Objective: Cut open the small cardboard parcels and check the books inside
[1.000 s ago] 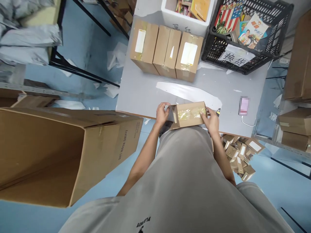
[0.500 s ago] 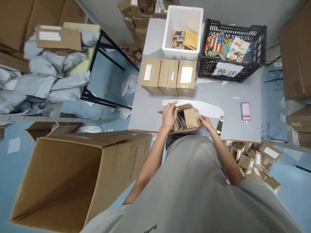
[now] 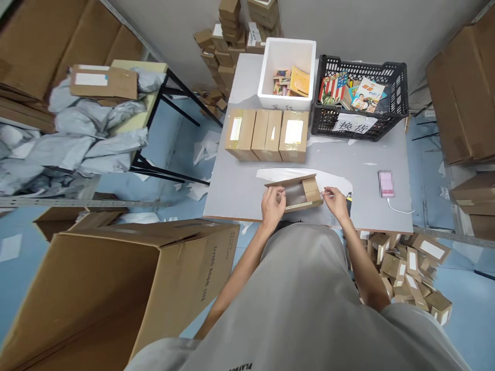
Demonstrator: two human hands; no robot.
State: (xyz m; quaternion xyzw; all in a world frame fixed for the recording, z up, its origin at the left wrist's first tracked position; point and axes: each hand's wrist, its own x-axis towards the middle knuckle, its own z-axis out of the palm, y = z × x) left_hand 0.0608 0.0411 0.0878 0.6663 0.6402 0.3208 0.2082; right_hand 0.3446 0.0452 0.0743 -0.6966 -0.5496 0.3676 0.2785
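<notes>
A small cardboard box (image 3: 310,189) with its top open lies near the table's front edge, its long side running left to right. At its left end, my left hand (image 3: 274,207) has its fingers curled over the cardboard and grips it. My right hand (image 3: 335,202) is at the box's right end with fingertips pinched together; whatever they hold is too small to make out. Under the box spreads a torn white sheet (image 3: 336,181). A yellow-and-black box cutter (image 3: 349,202) lies just right of my right hand, partly covered by it.
Behind the box stand three taped cartons (image 3: 266,135). A white foam box (image 3: 286,100) and a black crate (image 3: 359,121) of books are farther back. A phone (image 3: 385,184) with a cable lies right. A large open carton (image 3: 201,268) stands left; parcels (image 3: 415,263) are heaped right.
My left hand has moved from above the box down to its left end. Curled paper seen inside the box no longer shows. My right hand has shifted slightly right, and the view has tilted.
</notes>
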